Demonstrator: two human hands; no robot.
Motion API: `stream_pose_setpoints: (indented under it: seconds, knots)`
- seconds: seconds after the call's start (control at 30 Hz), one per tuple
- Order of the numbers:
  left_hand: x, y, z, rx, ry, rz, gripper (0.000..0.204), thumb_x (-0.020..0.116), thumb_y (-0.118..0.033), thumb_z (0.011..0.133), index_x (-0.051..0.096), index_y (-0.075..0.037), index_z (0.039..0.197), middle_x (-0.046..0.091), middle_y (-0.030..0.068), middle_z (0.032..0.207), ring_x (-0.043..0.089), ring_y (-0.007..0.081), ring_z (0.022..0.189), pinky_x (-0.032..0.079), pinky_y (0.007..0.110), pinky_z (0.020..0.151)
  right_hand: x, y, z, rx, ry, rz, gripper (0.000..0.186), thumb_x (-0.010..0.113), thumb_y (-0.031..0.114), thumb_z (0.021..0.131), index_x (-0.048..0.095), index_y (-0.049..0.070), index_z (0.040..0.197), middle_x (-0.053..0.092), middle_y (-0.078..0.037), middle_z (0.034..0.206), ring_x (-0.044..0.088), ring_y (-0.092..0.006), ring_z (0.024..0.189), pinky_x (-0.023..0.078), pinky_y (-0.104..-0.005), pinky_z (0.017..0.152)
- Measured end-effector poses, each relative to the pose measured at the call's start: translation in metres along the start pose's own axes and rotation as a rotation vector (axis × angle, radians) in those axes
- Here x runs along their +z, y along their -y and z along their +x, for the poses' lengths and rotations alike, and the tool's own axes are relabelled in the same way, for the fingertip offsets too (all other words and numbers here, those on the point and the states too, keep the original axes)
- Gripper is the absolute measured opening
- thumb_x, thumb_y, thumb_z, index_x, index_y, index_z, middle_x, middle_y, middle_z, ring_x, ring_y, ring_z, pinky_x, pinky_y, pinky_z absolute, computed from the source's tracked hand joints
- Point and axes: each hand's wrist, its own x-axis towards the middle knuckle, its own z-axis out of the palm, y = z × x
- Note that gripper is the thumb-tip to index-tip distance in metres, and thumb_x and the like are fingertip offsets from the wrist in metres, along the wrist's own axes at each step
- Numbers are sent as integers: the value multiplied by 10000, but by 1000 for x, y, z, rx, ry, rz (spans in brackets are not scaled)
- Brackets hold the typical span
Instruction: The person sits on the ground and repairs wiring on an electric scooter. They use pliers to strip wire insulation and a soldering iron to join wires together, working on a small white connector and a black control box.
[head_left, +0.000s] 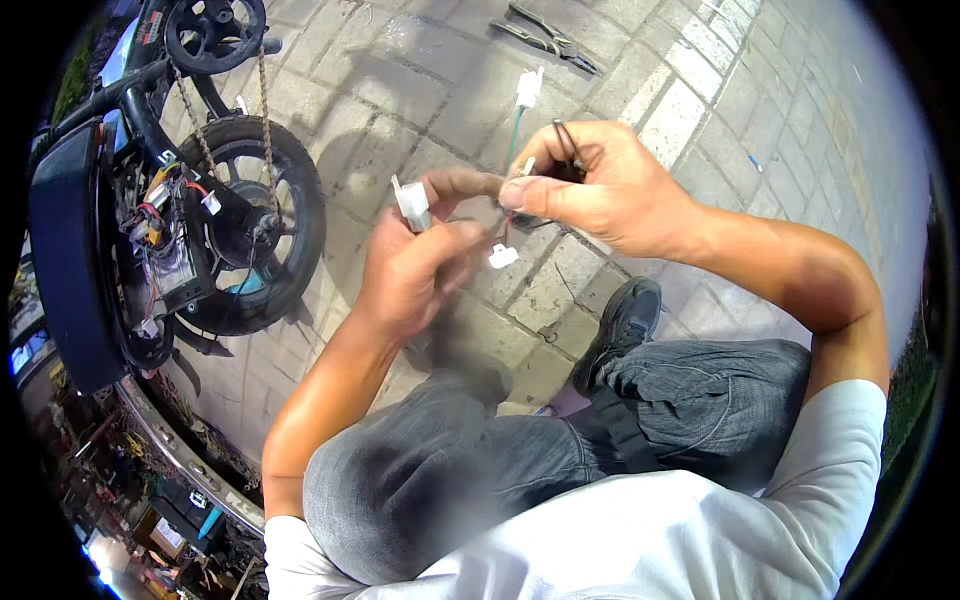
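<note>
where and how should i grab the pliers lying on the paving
Probably by the two handles, reaching down from above: the pliers lie flat on the paving, handles spread toward the picture's upper left, nose pointing lower right, so one grip could close around both, clear of the nose.

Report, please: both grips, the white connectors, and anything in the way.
Left grip holding white wire connector; right grip pinching thin wires. Second connector on green wire, third connector lower in view. Pliers on paving, away from both grips.

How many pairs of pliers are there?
1: the pliers lie on the paving, beyond the right hand. More may be hidden in the lower-left clutter.
</note>
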Motion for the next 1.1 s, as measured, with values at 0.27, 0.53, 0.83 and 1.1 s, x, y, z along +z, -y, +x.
stream_pose_setpoints:
  seconds: [0.27, 0.53, 0.83, 1.1]
  knots:
    - [-26, 10, 12, -34, 215, -553, 543, 466, -440, 880, 507, -6, 1202, 493, 110, 997, 458, 209, 745, 412, 323, 619, -7, 5, -7, -44, -35, -2, 166, 691, 156, 870, 644, -3, 863, 626, -6, 756, 546, -49, 690, 442, -212, 611]
    - [-23, 13, 15, -64, 131, -541, 402, 410, -412, 929, 575, -56, 1019, 492, 81, 927, 412, 178, 693, 357, 299, 599, -16, 4, -12, -20, -38, -61, 156, 701, 153, 862, 652, 5, 879, 594, 21, 739, 492, -30, 673, 395, -200, 594]
    - [-24, 19, 20, -100, 61, -540, 378, 408, -395, 926, 586, -65, 972, 556, 72, 892, 423, 180, 669, 356, 304, 590, -18, 3, -10, 29, -32, -22, 146, 699, 132, 857, 650, -4, 878, 618, 3, 774, 528, -44, 704, 422, -205, 622]
    - [-26, 18, 20, -97, 57, -559, 361, 411, -381, 923, 602, -76, 939, 574, 60, 870, 427, 168, 659, 356, 300, 591, -17, 0, -7, 43, -10, -3, 125, 700, 116, 854, 649, 2, 864, 614, 2, 774, 525, -46, 706, 419, -209, 621]
